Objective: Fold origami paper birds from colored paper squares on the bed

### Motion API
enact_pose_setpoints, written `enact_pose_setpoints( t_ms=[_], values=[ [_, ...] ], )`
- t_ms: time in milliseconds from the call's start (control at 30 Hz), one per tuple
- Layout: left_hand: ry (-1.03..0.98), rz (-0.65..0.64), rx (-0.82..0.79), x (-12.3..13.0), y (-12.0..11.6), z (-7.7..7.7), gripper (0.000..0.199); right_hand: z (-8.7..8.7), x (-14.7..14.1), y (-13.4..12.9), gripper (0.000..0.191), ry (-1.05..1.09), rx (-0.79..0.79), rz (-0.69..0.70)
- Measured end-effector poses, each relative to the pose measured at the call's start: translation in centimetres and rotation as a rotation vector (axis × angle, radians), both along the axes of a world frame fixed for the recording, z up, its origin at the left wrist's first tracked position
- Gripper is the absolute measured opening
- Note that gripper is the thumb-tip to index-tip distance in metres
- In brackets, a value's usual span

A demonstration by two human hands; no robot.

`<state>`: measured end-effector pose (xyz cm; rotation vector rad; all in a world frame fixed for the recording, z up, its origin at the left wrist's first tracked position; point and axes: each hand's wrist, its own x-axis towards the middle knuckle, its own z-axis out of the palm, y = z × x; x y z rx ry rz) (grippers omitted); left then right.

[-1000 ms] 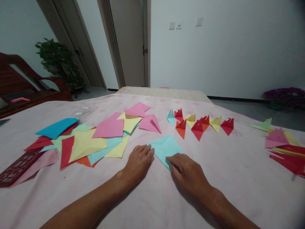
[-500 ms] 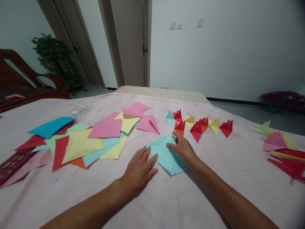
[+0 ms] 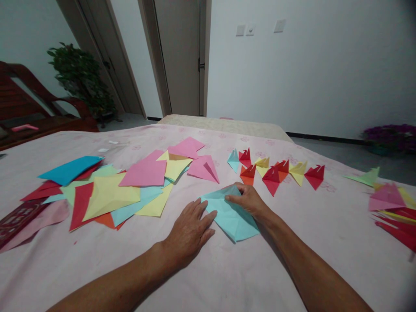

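A light blue creased paper square (image 3: 232,216) lies on the pink cloth in front of me, one corner toward me. My left hand (image 3: 191,232) rests flat at its left corner, fingers spread, with fingertips on the paper's edge. My right hand (image 3: 251,203) pinches the far corner between thumb and fingers, the thumb on top; that edge is slightly raised. Just beyond stand several folded paper birds, among them a light blue one (image 3: 233,160), an orange one (image 3: 248,174) and a red one (image 3: 271,178).
Overlapping coloured sheets, including a yellow one (image 3: 112,197) and a pink one (image 3: 144,171), spread over the left side. More folded pieces (image 3: 386,197) lie at the far right. A pale table (image 3: 224,125) stands beyond the cloth-covered surface (image 3: 208,277).
The fingers of my right hand have closed on the far corner of the light blue paper. My left hand has stayed nearly in place. The view has shifted slightly.
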<state>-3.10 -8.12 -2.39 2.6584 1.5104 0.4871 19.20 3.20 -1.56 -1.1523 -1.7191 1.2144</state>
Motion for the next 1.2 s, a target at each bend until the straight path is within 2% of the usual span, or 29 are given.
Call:
enact_pose_setpoints(
  t_ms=[233,600,767,933,1067,1200],
  values=[
    [-0.027,-0.003,0.01,0.0,0.2,0.0,0.044,-0.7,0.2,0.5,0.018,-0.108,0.231,0.067],
    [-0.042,-0.009,0.029,-0.5,1.1,0.7,0.036,-0.5,0.9,-0.7,0.048,-0.338,0.585,0.192],
    [-0.027,0.033,0.048,-0.2,1.0,1.0,0.034,-0.3,1.2,-1.0,0.053,-0.394,0.642,0.215],
    [0.0,-0.022,0.132,-0.2,1.2,1.2,0.03,0.1,1.3,-1.2,0.05,-0.488,0.675,0.228],
    [0.038,-0.071,0.08,-0.5,1.6,0.9,0.032,0.1,1.3,-1.4,0.057,-0.543,0.711,0.233],
    [0.045,-0.037,0.012,-0.4,1.6,1.0,0.034,0.0,1.3,-1.4,0.064,-0.547,0.721,0.22]
  ],
)
